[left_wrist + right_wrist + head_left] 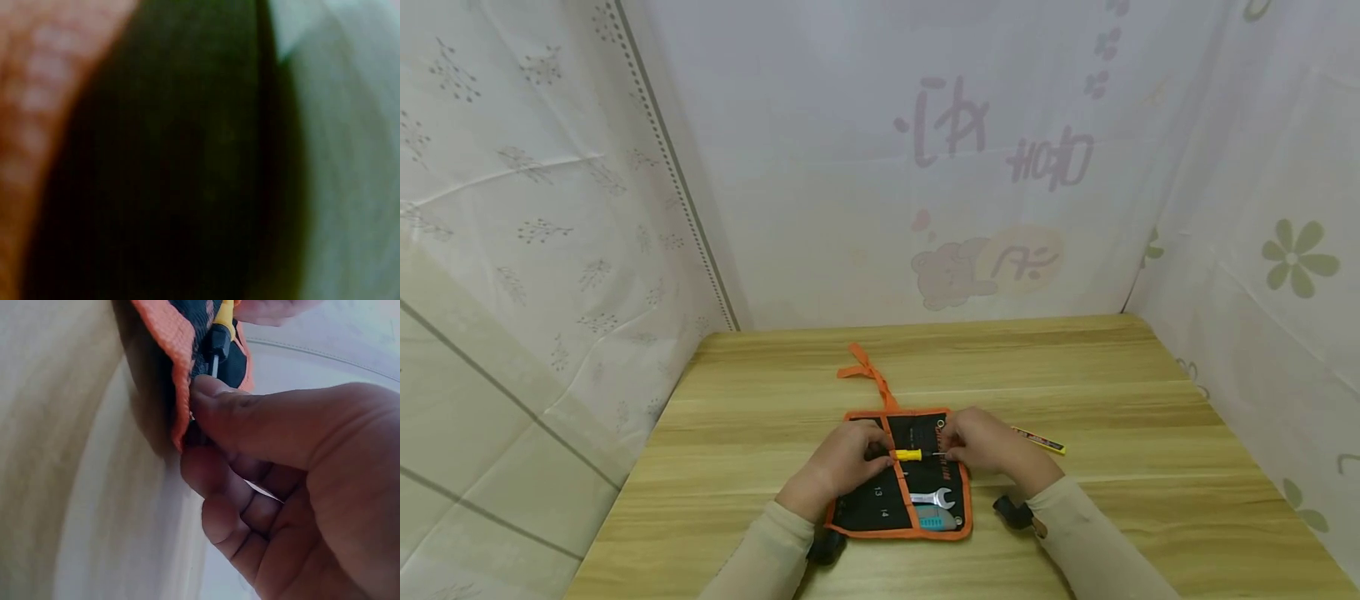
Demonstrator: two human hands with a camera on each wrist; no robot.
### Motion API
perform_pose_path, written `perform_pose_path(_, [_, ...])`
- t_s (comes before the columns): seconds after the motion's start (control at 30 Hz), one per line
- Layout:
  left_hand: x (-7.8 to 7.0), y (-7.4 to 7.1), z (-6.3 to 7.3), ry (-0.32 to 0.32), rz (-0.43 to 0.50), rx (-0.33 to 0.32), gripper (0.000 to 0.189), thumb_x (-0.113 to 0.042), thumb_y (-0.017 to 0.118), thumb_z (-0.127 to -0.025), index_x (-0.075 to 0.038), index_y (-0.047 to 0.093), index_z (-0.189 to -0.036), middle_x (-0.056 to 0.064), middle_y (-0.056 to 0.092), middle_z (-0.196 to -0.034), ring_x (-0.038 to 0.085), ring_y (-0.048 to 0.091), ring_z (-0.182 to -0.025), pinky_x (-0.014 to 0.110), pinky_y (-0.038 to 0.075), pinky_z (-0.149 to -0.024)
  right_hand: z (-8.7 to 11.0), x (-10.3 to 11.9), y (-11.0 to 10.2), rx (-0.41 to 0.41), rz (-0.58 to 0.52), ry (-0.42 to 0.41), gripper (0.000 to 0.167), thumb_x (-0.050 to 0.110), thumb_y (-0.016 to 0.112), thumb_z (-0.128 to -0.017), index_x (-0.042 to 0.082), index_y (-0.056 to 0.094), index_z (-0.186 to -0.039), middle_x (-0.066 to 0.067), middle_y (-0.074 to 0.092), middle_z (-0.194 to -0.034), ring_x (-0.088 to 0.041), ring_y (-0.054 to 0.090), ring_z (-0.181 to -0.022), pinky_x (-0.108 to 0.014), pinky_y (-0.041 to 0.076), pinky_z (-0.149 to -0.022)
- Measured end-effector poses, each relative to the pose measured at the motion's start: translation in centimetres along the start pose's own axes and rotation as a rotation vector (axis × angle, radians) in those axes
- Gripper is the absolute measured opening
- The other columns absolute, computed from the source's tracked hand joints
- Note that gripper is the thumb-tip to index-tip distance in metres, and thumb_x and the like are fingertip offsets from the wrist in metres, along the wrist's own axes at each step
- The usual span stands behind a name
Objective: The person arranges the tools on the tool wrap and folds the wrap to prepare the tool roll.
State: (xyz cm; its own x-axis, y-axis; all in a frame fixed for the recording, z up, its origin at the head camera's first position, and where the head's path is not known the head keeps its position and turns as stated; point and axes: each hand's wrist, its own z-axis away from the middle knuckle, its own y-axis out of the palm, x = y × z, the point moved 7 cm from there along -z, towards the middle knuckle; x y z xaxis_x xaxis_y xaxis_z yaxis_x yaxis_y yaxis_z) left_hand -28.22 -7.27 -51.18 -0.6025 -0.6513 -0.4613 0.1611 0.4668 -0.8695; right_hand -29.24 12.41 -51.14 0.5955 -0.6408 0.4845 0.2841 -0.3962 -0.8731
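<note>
A black tool pouch (867,515) with orange edging lies unrolled on the table. At its middle orange band sits a screwdriver (909,455) with a yellow handle, a black collar and a thin metal shaft pointing right. My left hand (848,457) pinches the band at the handle's end, thumb and forefinger close together. My right hand (981,440) pinches the shaft near its tip, over the pouch's right edge; the right wrist view shows thumb and fingers curled there, hiding the tip. Below, a wrench (934,498) and a teal-handled tool (936,519) stick out of pockets.
Orange ties (871,373) stretch from the pouch toward the back of the wooden table (760,400). A slim yellow stick with dark print (1043,442) lies beyond the right forearm. Printed curtains (820,208) hang around the table. The left wrist view is dark and blurred.
</note>
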Motion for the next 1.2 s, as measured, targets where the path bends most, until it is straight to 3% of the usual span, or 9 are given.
perform_pose_path(0.2, [0.0, 0.1, -0.1, 0.013, -0.039, -0.022, 0.009, -0.022, 0.084, -0.092, -0.017, 0.080, -0.097, -0.010, 0.066, -0.091, 0.005, 0.057, -0.081, 0.028, 0.053, -0.075, -0.7, 0.4, 0.9, 0.003, 0.020, -0.011, 0.016, 0.009, 0.083, -0.092, 0.021, 0.075, -0.083, 0.015, 0.058, -0.081, -0.002, 0.053, -0.070, -0.026, 0.049, -0.065])
perform_pose_path(0.63, [-0.1, 0.1, 0.0, 0.035, -0.031, -0.043, 0.008, -0.023, 0.085, -0.091, -0.019, 0.079, -0.095, -0.011, 0.064, -0.089, 0.005, 0.056, -0.080, 0.027, 0.052, -0.074, -1.7, 0.8, 1.9, 0.034, -0.036, 0.043, 0.016, 0.014, 0.079, -0.096, 0.023, 0.075, -0.083, 0.016, 0.058, -0.082, -0.001, 0.056, -0.072, -0.025, 0.051, -0.067])
perform_pose_path(0.83, [0.1, 0.0, 0.0, 0.025, -0.031, -0.015, 0.009, -0.025, 0.084, -0.092, -0.020, 0.080, -0.099, -0.011, 0.066, -0.092, 0.005, 0.058, -0.083, 0.028, 0.053, -0.077, -1.4, 0.5, 1.7, 0.032, -0.055, 0.072, 0.013, 0.014, 0.080, -0.095, 0.023, 0.076, -0.086, 0.016, 0.062, -0.084, -0.002, 0.058, -0.073, -0.026, 0.052, -0.068])
perform_pose_path(1.03, [0.6, -0.3, 0.2, -0.022, -0.011, 0.000, 0.012, -0.024, 0.085, -0.091, -0.020, 0.082, -0.102, -0.013, 0.067, -0.096, 0.003, 0.060, -0.085, 0.028, 0.054, -0.076, -0.7, -0.2, 1.1, 0.021, -0.039, 0.121, 0.019, 0.015, 0.084, -0.091, 0.026, 0.073, -0.079, 0.017, 0.061, -0.080, -0.003, 0.057, -0.070, -0.028, 0.051, -0.066])
perform_pose_path(1.2, [1.0, -0.3, 0.2, -0.048, 0.010, 0.007, 0.012, -0.024, 0.086, -0.091, -0.020, 0.082, -0.102, -0.012, 0.068, -0.098, 0.004, 0.061, -0.085, 0.028, 0.053, -0.074, -0.6, -0.2, 0.9, 0.021, -0.029, 0.110, 0.021, 0.013, 0.083, -0.091, 0.025, 0.072, -0.077, 0.017, 0.061, -0.078, -0.003, 0.056, -0.068, -0.029, 0.050, -0.064])
